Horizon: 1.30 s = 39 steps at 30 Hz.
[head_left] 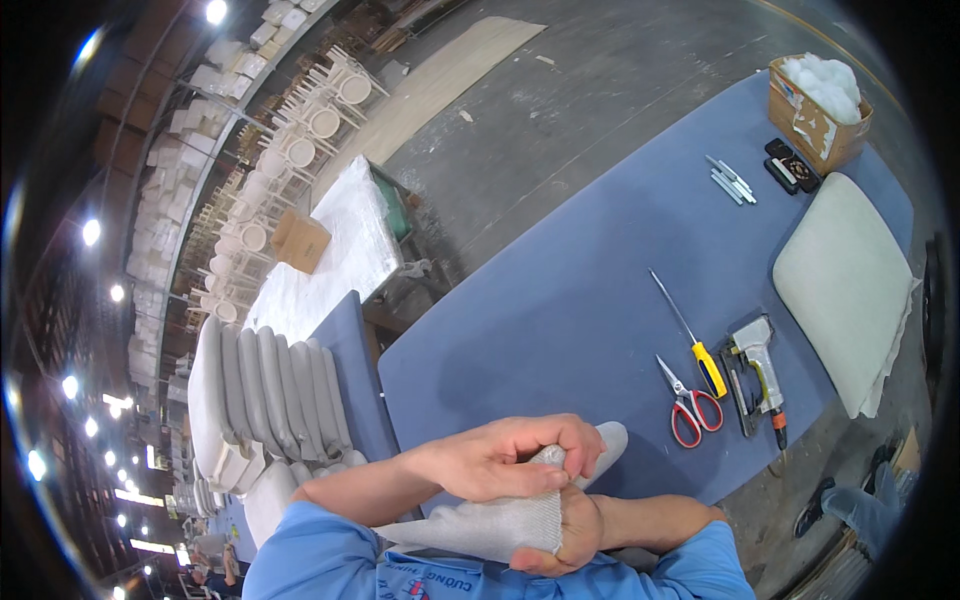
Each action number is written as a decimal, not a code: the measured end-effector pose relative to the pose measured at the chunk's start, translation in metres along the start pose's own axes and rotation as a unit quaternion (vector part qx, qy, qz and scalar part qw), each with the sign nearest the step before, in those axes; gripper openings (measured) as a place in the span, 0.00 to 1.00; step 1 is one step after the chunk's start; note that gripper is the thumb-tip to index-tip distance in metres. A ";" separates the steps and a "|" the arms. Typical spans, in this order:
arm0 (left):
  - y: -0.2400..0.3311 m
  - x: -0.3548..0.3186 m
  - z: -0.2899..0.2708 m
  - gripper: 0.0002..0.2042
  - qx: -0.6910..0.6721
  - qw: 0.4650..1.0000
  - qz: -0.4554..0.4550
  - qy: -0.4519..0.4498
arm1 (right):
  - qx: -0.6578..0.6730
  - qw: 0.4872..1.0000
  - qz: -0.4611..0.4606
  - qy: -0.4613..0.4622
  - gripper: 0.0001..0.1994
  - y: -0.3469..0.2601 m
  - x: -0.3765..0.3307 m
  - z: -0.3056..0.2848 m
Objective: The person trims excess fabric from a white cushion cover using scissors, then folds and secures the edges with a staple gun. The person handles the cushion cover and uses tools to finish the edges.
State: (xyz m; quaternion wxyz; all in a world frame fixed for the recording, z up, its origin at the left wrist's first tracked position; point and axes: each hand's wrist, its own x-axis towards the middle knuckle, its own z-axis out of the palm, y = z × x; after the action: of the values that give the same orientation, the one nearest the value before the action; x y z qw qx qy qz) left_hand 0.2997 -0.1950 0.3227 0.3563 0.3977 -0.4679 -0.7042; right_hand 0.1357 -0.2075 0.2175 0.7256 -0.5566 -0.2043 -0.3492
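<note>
Close to my body, both hands grip a light grey fabric-covered piece (480, 530), which looks like a padded cushion seen edge-on. My left hand (510, 455) is closed over its upper part, thumb and curled fingers pinching the cloth. Below it, my right hand (575, 530) wraps round the lower side near a rough cut edge, its fingers partly hidden. A rounded end pokes out past my left fingers. Scissors with red handles (688, 408), a screwdriver with a yellow handle (708, 368) and a staple gun (758, 375) lie right of my hands on the blue table (560, 310).
At the right edge lies a stack of light grey fabric pieces (845, 280). A cardboard box (815, 125) of white stuffing, grey-white sticks (732, 182) and a black case (790, 168) occupy the far end. Padded cushions (270, 390) stand stacked at left. Someone's leg (860, 510) shows lower right.
</note>
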 end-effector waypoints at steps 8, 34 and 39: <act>0.002 -0.001 0.003 0.14 0.093 0.996 0.003 -0.008 | -0.007 0.996 -0.077 -0.036 0.32 0.004 0.007 -0.008; 0.024 0.011 0.065 0.16 0.287 0.952 -0.053 0.092 | -0.175 0.970 0.146 0.081 0.19 -0.043 -0.073 -0.020; 0.022 0.015 0.075 0.16 0.287 0.949 -0.060 0.115 | -0.149 0.968 0.180 0.092 0.22 -0.051 -0.076 -0.019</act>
State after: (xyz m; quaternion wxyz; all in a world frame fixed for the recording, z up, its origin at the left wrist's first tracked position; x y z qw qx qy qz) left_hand 0.2293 -0.1868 0.3588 0.2353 0.5889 -0.5811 -0.5101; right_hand 0.0448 -0.2109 0.1937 0.7009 -0.6515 0.0211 -0.2895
